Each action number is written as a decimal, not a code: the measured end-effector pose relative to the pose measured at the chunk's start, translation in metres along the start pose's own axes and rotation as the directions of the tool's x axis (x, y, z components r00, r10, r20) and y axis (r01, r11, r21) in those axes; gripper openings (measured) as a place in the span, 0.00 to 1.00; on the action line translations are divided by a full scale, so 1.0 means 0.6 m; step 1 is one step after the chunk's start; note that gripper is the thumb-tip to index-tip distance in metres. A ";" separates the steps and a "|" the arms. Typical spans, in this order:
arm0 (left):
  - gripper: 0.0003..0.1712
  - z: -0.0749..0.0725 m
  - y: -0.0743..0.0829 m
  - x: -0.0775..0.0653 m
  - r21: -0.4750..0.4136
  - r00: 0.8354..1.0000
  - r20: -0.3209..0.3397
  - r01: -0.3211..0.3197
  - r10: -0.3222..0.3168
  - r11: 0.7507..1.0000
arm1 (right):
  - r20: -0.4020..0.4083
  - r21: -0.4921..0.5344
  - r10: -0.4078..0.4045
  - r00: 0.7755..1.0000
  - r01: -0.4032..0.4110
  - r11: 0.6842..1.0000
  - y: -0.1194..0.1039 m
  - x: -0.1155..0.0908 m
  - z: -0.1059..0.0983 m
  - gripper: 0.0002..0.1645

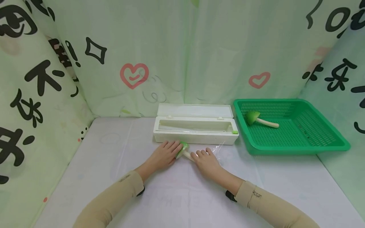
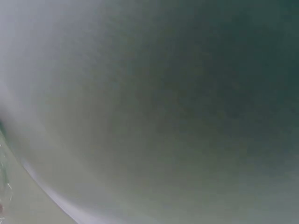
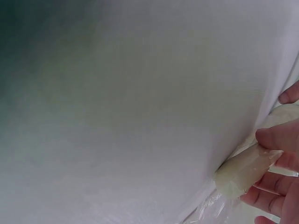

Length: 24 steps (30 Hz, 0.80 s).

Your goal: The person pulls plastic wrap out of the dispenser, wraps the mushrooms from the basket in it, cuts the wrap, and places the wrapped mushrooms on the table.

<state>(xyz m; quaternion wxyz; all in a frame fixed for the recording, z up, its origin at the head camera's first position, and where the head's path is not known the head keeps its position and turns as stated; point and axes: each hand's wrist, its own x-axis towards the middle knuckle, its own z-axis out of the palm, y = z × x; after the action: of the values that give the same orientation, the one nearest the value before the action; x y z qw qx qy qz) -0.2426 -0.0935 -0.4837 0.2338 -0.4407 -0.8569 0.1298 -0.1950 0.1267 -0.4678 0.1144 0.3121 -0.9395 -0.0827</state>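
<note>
As the head view shows, both hands meet at a mushroom (image 1: 186, 154) on the table (image 1: 182, 199), just in front of a white box (image 1: 196, 138). The left hand (image 1: 166, 155) lies over its green cap; whether those fingers close round it, I cannot tell. The right hand (image 1: 207, 163) holds the pale stem, with clear film (image 1: 219, 149) showing beyond its fingers. The box has its lid (image 1: 195, 110) open at the back and a small green piece (image 1: 235, 132) at its right end. Just right of it, a green basket (image 1: 296, 148) holds a second mushroom (image 1: 256, 119), cap to the left.

The left wrist view is mostly a dark blur, with a sliver of clear film at the left edge; the hand's grip does not show.

In the right wrist view, thumb and fingers pinch the stem near its end, which points down and left. Wrinkled film lies around it and trails below.
</note>
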 end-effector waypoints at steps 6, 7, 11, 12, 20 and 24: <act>0.33 0.002 0.002 0.004 0.086 1.000 -0.007 0.005 -0.004 0.996 | 0.027 0.035 0.024 0.999 -0.025 0.999 0.002 0.000 -0.002 0.13; 0.34 0.002 0.002 0.004 0.106 1.000 -0.010 -0.003 0.004 0.994 | 0.030 0.036 0.028 0.999 -0.029 0.999 0.003 -0.001 -0.003 0.13; 0.38 -0.002 0.002 0.002 0.170 0.998 -0.057 -0.028 0.038 0.985 | 0.017 0.059 0.047 0.999 -0.048 0.997 0.006 -0.006 -0.007 0.14; 0.39 -0.003 0.002 0.001 0.178 0.996 -0.075 -0.028 0.042 0.984 | 0.010 0.067 0.052 0.999 -0.052 0.996 0.007 -0.009 -0.008 0.15; 0.41 -0.016 -0.001 -0.002 0.146 0.984 -0.176 -0.005 0.031 0.989 | -0.193 0.036 0.046 0.980 -0.040 0.999 0.027 -0.031 -0.009 0.27; 0.44 -0.024 -0.012 -0.003 0.123 0.971 -0.237 -0.004 0.033 0.992 | -0.327 -0.007 -0.002 0.945 0.000 1.000 0.041 -0.038 -0.009 0.25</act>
<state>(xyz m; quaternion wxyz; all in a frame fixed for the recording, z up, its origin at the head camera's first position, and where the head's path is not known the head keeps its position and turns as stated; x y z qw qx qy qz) -0.2391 -0.0986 -0.4687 0.3604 -0.4460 -0.8089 0.1300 -0.1895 0.1595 -0.4610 0.2696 0.3216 -0.9071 -0.0329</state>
